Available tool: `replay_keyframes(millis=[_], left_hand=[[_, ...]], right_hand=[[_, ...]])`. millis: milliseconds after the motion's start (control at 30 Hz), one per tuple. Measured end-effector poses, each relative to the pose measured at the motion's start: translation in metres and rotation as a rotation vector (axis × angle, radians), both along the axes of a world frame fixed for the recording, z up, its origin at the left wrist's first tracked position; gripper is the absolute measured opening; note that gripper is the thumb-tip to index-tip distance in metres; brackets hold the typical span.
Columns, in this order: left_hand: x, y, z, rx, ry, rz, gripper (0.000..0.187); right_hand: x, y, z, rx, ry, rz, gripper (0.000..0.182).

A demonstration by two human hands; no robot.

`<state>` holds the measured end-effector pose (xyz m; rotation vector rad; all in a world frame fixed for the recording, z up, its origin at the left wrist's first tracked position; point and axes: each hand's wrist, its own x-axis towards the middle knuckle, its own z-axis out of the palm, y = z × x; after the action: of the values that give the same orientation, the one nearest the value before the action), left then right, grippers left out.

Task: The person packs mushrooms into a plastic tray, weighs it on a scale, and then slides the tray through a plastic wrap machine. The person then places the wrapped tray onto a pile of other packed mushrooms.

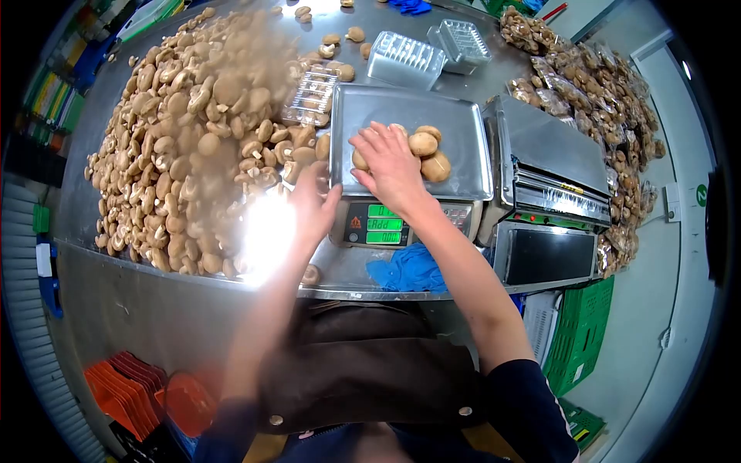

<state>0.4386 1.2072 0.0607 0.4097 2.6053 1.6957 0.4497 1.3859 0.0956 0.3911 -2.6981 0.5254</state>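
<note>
My right hand (390,166) lies over several brown mushrooms (436,166) on the metal tray (471,174) of a weighing scale, fingers stretched out and spread; its palm hides part of the pile. At the tray's left edge is my left hand (312,208), thumb apart from the fingers, with nothing visible in it; a bright glare blurs the area beside it. Below the tray, the scale's green display (384,224) is lit. A large heap of mushrooms (166,154) covers the table's left side. A transparent plastic punnet (310,96) rests against the heap.
More transparent punnets (405,60) stand behind the scale. To the right is a metal wrapping machine (552,154), with bagged mushrooms (594,100) piled beyond. A crumpled blue glove (409,270) lies at the front edge. Green crates (579,332) and orange baskets (127,390) sit below table height.
</note>
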Motion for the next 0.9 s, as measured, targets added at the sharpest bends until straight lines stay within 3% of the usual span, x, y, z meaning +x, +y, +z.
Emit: replay_keyframes(millis=[33, 100, 233, 300, 367, 467, 500, 600, 700, 767, 867, 900], left_hand=[[-0.012, 0.007, -0.009, -0.084, 0.127, -0.001, 0.042], [-0.026, 0.018, -0.016, 0.009, -0.084, -0.054, 0.044], [-0.043, 0.031, -0.014, 0.03, -0.313, -0.097, 0.045], [-0.049, 0.034, -0.005, 0.038, -0.446, -0.103, 0.045], [-0.058, 0.035, 0.005, 0.113, -0.602, -0.191, 0.053], [-0.067, 0.036, 0.006, 0.166, -0.694, -0.213, 0.055], [-0.068, 0.036, -0.003, 0.16, -0.653, -0.223, 0.055], [-0.091, 0.027, -0.058, -0.022, -0.408, -0.364, 0.056], [-0.072, 0.03, -0.016, 0.211, -0.571, -0.26, 0.055], [-0.075, 0.026, -0.022, 0.149, -0.551, -0.273, 0.053], [-0.061, 0.032, 0.001, 0.145, -0.433, -0.217, 0.054], [-0.05, 0.045, 0.03, 0.172, -0.458, -0.198, 0.054]], right_hand=[[0.0, -0.001, 0.0, 0.014, -0.002, -0.028, 0.057], [0.003, -0.004, 0.002, 0.042, -0.008, -0.085, 0.058], [0.025, 0.024, 0.026, -0.23, 0.026, -0.182, 0.055], [0.032, 0.057, 0.024, -0.269, 0.105, -0.446, 0.046], [0.031, 0.098, -0.005, -0.49, -0.047, -0.671, 0.047], [0.02, 0.119, -0.024, -0.67, -0.486, -0.782, 0.066], [0.018, 0.126, -0.046, -0.637, -0.458, -0.72, 0.066], [0.016, 0.117, -0.043, -0.82, -0.446, -0.644, 0.067], [0.02, 0.11, -0.031, -0.881, -0.387, -0.605, 0.07], [0.023, 0.109, -0.014, -0.825, -0.377, -0.627, 0.071], [0.032, 0.12, 0.005, -0.838, -0.308, -0.563, 0.067], [0.037, 0.127, 0.019, -0.839, -0.308, -0.549, 0.067]])
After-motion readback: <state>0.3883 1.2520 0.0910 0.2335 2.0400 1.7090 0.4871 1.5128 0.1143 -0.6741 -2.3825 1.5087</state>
